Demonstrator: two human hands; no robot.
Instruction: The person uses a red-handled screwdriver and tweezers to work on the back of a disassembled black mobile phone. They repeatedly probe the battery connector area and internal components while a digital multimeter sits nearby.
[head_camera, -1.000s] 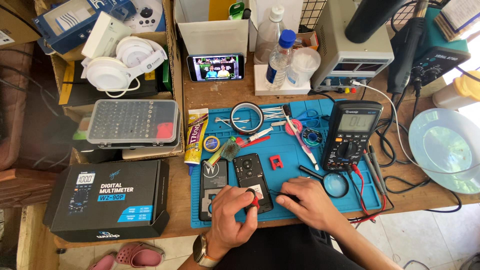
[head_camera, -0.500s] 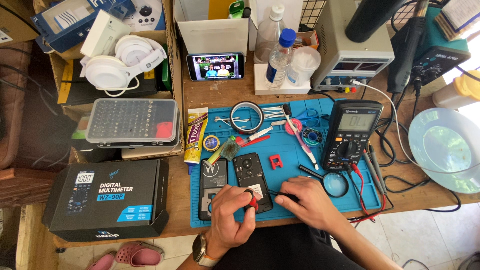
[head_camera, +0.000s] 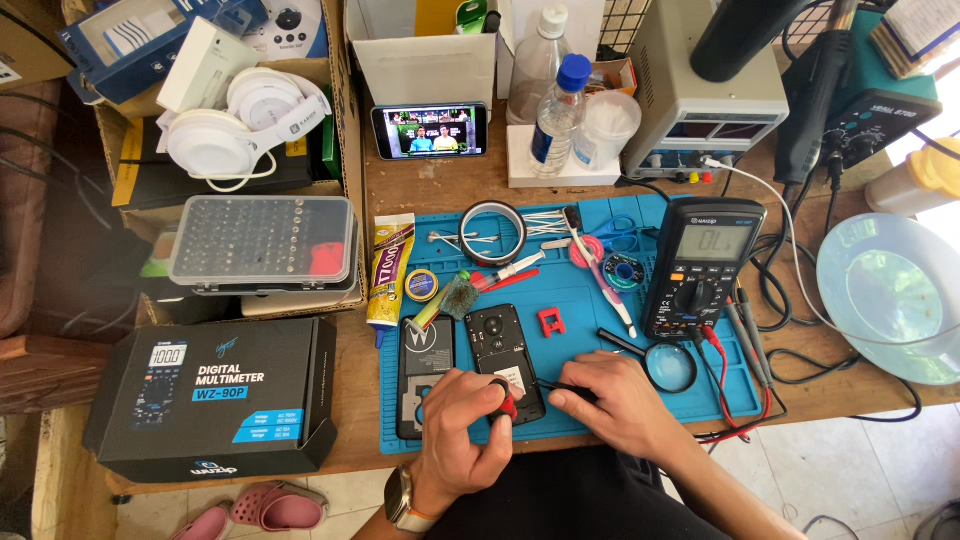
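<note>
Blue mat (head_camera: 590, 300) holds opened phone (head_camera: 503, 360); left hand (head_camera: 465, 425) fingers pinch red probe (head_camera: 507, 405), right hand (head_camera: 610, 405) fingers grip black probe (head_camera: 560, 388).

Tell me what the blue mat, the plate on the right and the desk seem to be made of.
Blue mat: likely silicone or rubber, matte, with moulded compartments along its far edge. Plate: seemingly glass, pale bluish and translucent, with a glossy rim; clear plastic is possible. Desk: wood, brown with visible grain, dull finish.

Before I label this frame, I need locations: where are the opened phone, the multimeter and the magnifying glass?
opened phone (head_camera: 497, 340), head view, upper part of its dark back.
multimeter (head_camera: 700, 265), head view, body just below the screen.
magnifying glass (head_camera: 671, 367), head view, centre of the lens.
</note>
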